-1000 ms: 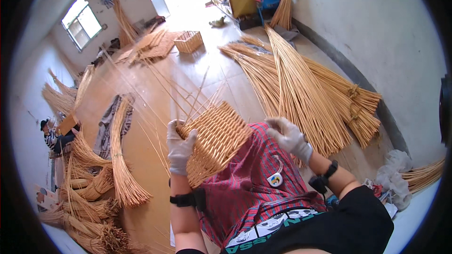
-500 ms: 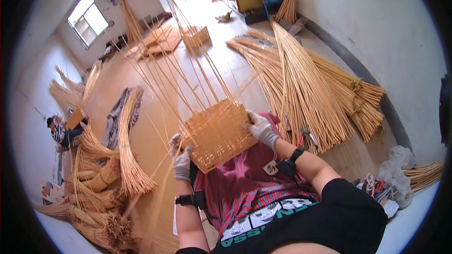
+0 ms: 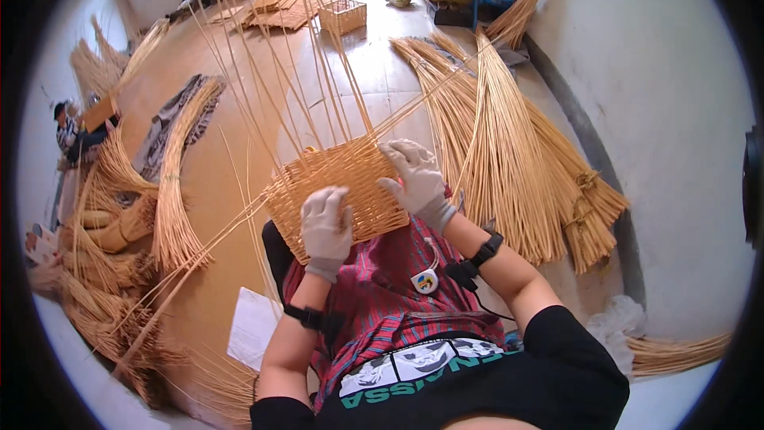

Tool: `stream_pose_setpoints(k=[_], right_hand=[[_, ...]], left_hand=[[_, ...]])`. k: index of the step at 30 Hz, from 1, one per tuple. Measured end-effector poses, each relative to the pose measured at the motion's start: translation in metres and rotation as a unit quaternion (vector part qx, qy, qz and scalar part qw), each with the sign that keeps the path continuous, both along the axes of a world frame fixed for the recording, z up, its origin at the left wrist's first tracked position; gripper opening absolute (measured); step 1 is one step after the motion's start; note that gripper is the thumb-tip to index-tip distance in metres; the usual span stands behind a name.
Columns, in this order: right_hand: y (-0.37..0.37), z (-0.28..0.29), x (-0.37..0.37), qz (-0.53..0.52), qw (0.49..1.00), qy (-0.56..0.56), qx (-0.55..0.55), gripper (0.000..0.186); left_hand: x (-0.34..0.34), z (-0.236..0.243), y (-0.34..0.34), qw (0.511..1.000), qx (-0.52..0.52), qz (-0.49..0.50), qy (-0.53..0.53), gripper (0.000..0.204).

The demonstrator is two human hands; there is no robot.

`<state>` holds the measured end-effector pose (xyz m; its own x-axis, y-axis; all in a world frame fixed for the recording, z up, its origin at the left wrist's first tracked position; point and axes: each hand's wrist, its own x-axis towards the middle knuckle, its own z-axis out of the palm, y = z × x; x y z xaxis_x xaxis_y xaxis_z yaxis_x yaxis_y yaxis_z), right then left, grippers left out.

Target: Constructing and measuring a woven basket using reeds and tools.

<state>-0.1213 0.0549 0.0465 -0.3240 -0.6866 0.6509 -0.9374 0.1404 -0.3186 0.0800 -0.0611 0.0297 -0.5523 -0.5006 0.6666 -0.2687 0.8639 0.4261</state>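
A partly woven wicker basket (image 3: 362, 199) rests tilted on my lap, over a red striped cloth (image 3: 382, 271). Long thin upright rods (image 3: 282, 87) rise from its far edge. Loose rods (image 3: 199, 251) stretch from its left corner to the lower left, and others (image 3: 446, 84) run from its right corner to the upper right. My left hand (image 3: 326, 227), in a pale glove, lies against the woven side with fingers stretched out. At the upper right corner my gloved right hand (image 3: 418, 179) touches the basket, its thumb apart from its extended fingers.
Large bundles of rods (image 3: 517, 159) lie on the right floor by the wall. More bundles (image 3: 183, 167) are at left, near a seated person (image 3: 76, 131). A finished-looking basket (image 3: 344, 16) and flat woven panels (image 3: 274, 8) stand ahead. White paper (image 3: 252, 326) lies left of my lap.
My left hand has moved from the basket's left edge onto its side. The right hand has loosened and shifted to the upper corner. The view has tipped lower.
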Motion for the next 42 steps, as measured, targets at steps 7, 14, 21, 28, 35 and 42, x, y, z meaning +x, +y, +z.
stream_pose_setpoints(k=[7, 14, 21, 28, 35, 42], right_hand=[[-0.020, 0.008, -0.011, 0.001, 0.983, 0.104, 0.153, 0.075], [-0.052, 0.024, -0.025, 0.010, 0.960, 0.101, 0.260, 0.067], [-0.044, 0.017, -0.027, 0.030, 0.967, 0.080, 0.241, 0.075], [-0.044, -0.008, -0.024, 0.079, 0.982, 0.049, 0.163, 0.071], [-0.052, 0.002, -0.019, 0.061, 0.981, 0.025, 0.183, 0.063], [-0.042, -0.023, -0.018, 0.037, 0.995, 0.033, 0.087, 0.057]], left_hand=[[-0.050, -0.012, -0.002, 0.991, 0.012, 0.048, -0.128, 0.079], [-0.057, -0.004, -0.005, 0.987, 0.027, 0.048, -0.154, 0.081], [-0.059, -0.013, -0.002, 0.988, 0.032, 0.082, -0.129, 0.078], [-0.056, -0.015, -0.002, 0.981, 0.043, 0.128, -0.137, 0.080], [-0.053, -0.003, -0.018, 0.982, 0.039, 0.088, -0.160, 0.078], [-0.055, -0.011, -0.026, 0.974, -0.026, 0.074, -0.213, 0.068]])
